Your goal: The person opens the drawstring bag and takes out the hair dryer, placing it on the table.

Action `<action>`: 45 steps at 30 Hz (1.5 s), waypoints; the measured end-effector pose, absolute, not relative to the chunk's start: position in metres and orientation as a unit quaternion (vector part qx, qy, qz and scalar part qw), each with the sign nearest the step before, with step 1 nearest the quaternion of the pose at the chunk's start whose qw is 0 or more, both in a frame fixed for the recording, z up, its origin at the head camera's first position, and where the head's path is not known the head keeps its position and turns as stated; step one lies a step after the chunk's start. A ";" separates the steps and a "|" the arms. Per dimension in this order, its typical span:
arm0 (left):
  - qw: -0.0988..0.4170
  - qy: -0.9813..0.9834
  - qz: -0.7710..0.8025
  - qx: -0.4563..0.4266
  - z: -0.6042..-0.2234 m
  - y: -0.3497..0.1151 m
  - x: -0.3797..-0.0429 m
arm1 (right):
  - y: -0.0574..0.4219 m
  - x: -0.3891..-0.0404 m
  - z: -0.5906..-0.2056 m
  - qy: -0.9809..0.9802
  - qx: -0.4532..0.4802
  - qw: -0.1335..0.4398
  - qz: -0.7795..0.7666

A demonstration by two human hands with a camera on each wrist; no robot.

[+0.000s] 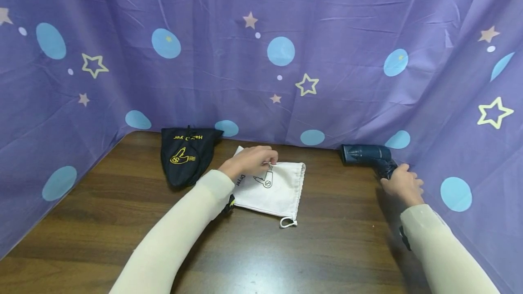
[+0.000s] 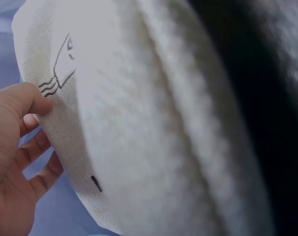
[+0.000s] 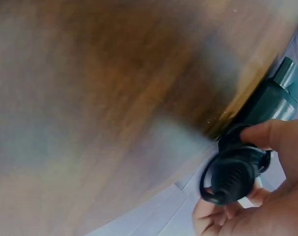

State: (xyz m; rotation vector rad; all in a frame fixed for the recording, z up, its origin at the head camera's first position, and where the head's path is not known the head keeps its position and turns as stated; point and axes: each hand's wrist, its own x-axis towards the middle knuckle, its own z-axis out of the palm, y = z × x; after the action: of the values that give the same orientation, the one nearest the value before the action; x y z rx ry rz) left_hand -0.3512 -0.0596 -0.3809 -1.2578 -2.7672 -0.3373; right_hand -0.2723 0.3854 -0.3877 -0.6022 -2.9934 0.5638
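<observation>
My left hand (image 1: pixel 249 162) pinches the far edge of a white drawstring bag (image 1: pixel 283 192) printed with a hair dryer picture and dark lettering. In the left wrist view the thumb lies over the bag's cloth (image 2: pixel 65 118) and the fingers reach behind it. Over at the right, my right hand (image 1: pixel 404 186) grips the handle of a dark blue hair dryer (image 1: pixel 365 153), whose barrel points left along the back of the table. The right wrist view shows its black cord (image 3: pixel 204 177) looped around the handle end (image 3: pixel 232 177).
A black drawstring bag (image 1: pixel 188 155) with yellow print lies at the back left of the wooden table (image 1: pixel 327 244). Its white counterpart's cord loop (image 1: pixel 288 222) points toward the near edge. A purple patterned curtain (image 1: pixel 347 99) hangs along the back and both sides.
</observation>
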 end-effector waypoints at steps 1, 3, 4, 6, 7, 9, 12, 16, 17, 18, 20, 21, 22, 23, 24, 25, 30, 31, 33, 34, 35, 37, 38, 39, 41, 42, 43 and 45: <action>0.042 -0.904 -0.110 -0.411 -0.381 -0.060 -0.351 | 0.385 -0.273 -0.387 -0.964 -0.196 0.013 0.180; 0.041 -0.904 -0.110 -0.411 -0.381 -0.060 -0.351 | 0.386 -0.273 -0.385 -0.964 -0.200 0.002 0.178; 0.040 -0.904 -0.111 -0.412 -0.381 -0.060 -0.351 | 0.386 -0.274 -0.385 -0.963 -0.201 -0.002 0.177; 0.037 -0.904 -0.113 -0.412 -0.381 -0.060 -0.351 | 0.387 -0.275 -0.385 -0.963 -0.205 -0.008 0.175; 0.036 -0.904 -0.112 -0.411 -0.381 -0.060 -0.351 | 0.388 -0.275 -0.385 -0.962 -0.207 -0.012 0.175; 0.036 -0.904 -0.110 -0.411 -0.381 -0.061 -0.351 | 0.389 -0.275 -0.387 -0.961 -0.210 -0.016 0.176; 0.035 -0.905 -0.108 -0.409 -0.380 -0.061 -0.350 | 0.391 -0.273 -0.389 -0.962 -0.205 -0.015 0.178; 0.032 -0.906 -0.111 -0.407 -0.379 -0.061 -0.350 | 0.392 -0.269 -0.390 -0.967 -0.189 -0.008 0.171; 0.032 -0.906 -0.111 -0.406 -0.379 -0.061 -0.350 | 0.392 -0.269 -0.390 -0.968 -0.186 -0.007 0.166; 0.033 -0.906 -0.113 -0.408 -0.380 -0.061 -0.350 | 0.391 -0.268 -0.390 -0.970 -0.184 -0.007 0.161; 0.035 -0.905 -0.114 -0.409 -0.381 -0.061 -0.351 | 0.390 -0.268 -0.389 -0.974 -0.176 -0.004 0.145; 0.036 -0.905 -0.114 -0.409 -0.381 -0.061 -0.351 | 0.389 -0.268 -0.388 -0.976 -0.171 0.000 0.137; 0.037 -0.904 -0.113 -0.410 -0.382 -0.061 -0.351 | 0.388 -0.268 -0.387 -0.978 -0.166 0.005 0.129; 0.037 -0.904 -0.114 -0.410 -0.382 -0.062 -0.351 | 0.387 -0.267 -0.386 -0.980 -0.160 0.011 0.121; 0.037 -0.904 -0.114 -0.410 -0.382 -0.062 -0.352 | 0.385 -0.267 -0.385 -0.981 -0.154 0.017 0.115; 0.037 -0.905 -0.114 -0.409 -0.382 -0.062 -0.352 | 0.383 -0.267 -0.384 -0.983 -0.148 0.024 0.109; 0.040 -0.905 -0.109 -0.409 -0.384 -0.062 -0.352 | 0.371 -0.265 -0.381 -0.987 -0.124 0.052 0.092; 0.042 -0.905 -0.109 -0.409 -0.384 -0.061 -0.352 | 0.369 -0.265 -0.381 -0.987 -0.120 0.057 0.088; 0.044 -0.905 -0.108 -0.410 -0.385 -0.061 -0.352 | 0.364 -0.265 -0.382 -0.988 -0.110 0.068 0.084; 0.044 -0.905 -0.106 -0.409 -0.385 -0.060 -0.352 | 0.361 -0.265 -0.382 -0.989 -0.104 0.073 0.080; 0.044 -0.905 -0.105 -0.409 -0.385 -0.060 -0.352 | 0.359 -0.265 -0.382 -0.989 -0.097 0.079 0.078; 0.042 -0.905 -0.105 -0.410 -0.385 -0.059 -0.352 | 0.352 -0.266 -0.383 -0.990 -0.083 0.090 0.076; 0.041 -0.905 -0.105 -0.410 -0.385 -0.058 -0.352 | 0.349 -0.266 -0.383 -0.990 -0.077 0.096 0.075; 0.040 -0.905 -0.106 -0.410 -0.384 -0.058 -0.351 | 0.345 -0.266 -0.383 -0.990 -0.070 0.101 0.075; 0.040 -0.904 -0.108 -0.412 -0.384 -0.058 -0.351 | 0.337 -0.266 -0.382 -0.990 -0.058 0.106 0.075; 0.040 -0.904 -0.108 -0.412 -0.383 -0.057 -0.351 | 0.333 -0.266 -0.382 -0.990 -0.053 0.108 0.075; 0.041 -0.904 -0.107 -0.412 -0.383 -0.057 -0.350 | 0.328 -0.266 -0.381 -0.990 -0.047 0.108 0.076; 0.043 -0.903 -0.107 -0.414 -0.383 -0.057 -0.350 | 0.319 -0.266 -0.381 -0.990 -0.037 0.107 0.080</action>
State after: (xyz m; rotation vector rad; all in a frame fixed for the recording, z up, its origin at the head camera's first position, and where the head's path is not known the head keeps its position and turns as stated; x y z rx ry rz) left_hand -0.3504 -0.0573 -0.3831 -1.2662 -2.7613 -0.3261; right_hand -0.2661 0.3192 -0.3813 -0.1096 -2.9162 0.2354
